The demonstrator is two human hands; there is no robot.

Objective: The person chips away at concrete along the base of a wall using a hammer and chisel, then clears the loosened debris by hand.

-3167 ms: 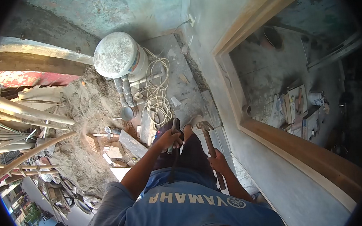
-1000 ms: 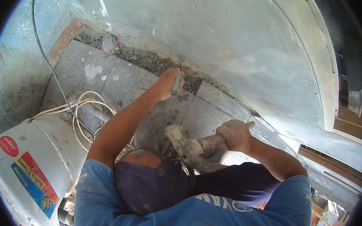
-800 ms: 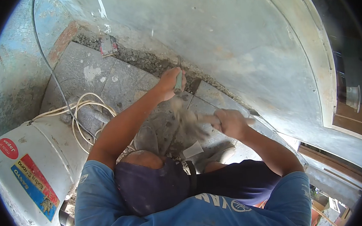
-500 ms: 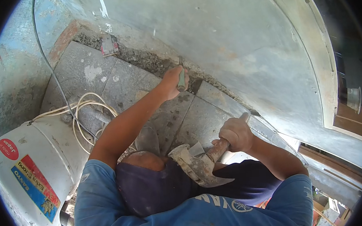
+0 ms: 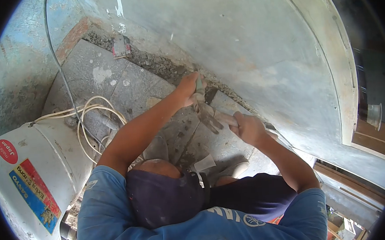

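Down at the floor's (image 5: 104, 77) far edge, the left hand (image 5: 188, 87) grips a chisel (image 5: 198, 86), its tip in the rough seam (image 5: 162, 67) under the wall (image 5: 259, 48). The right hand (image 5: 249, 128) clasps a hammer (image 5: 208, 113), its head at the chisel's top, seemingly to drive it.

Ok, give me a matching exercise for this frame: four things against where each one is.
Things: 1 chisel; 2 hammer; 3 white cable; 4 white drum.
Places: A looped on the floor tiles; B in the right hand; C far left, bearing a sticker; D in the left hand, at the foot of the wall.
Pairs: 1-D, 2-B, 3-A, 4-C.
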